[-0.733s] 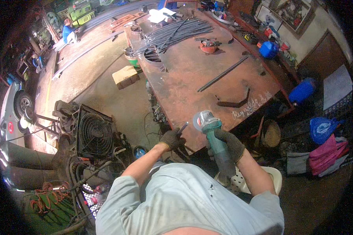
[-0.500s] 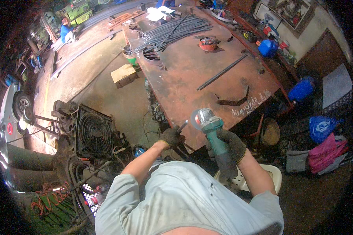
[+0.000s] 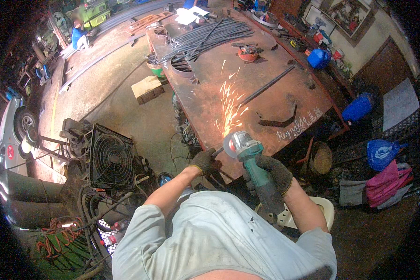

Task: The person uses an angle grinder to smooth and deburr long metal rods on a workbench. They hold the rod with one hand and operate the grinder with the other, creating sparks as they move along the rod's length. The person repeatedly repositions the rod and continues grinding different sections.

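Note:
My right hand (image 3: 276,173), in a dark glove, is wrapped round the body of a green angle grinder (image 3: 255,169). The grinder's disc (image 3: 229,144) touches the tip of a short metal rod (image 3: 217,151). Orange sparks (image 3: 229,109) fly from that contact, away from me over the rusty steel table (image 3: 210,102). My gloved left hand (image 3: 204,163) grips the rod at the table's near left edge, its fingers closed. The rod's other end is hidden by the glove.
Long dark bars (image 3: 210,37) lie piled at the table's far end. A single bar (image 3: 268,86), a bent steel piece (image 3: 279,122) and a red bowl (image 3: 248,55) sit nearer. A black fan (image 3: 112,157) stands left. Far left, a person (image 3: 79,38) crouches.
The grinder's disc has come down and left slightly onto the rod tip, which stood apart from it. Sparks now spray over the table where there were none.

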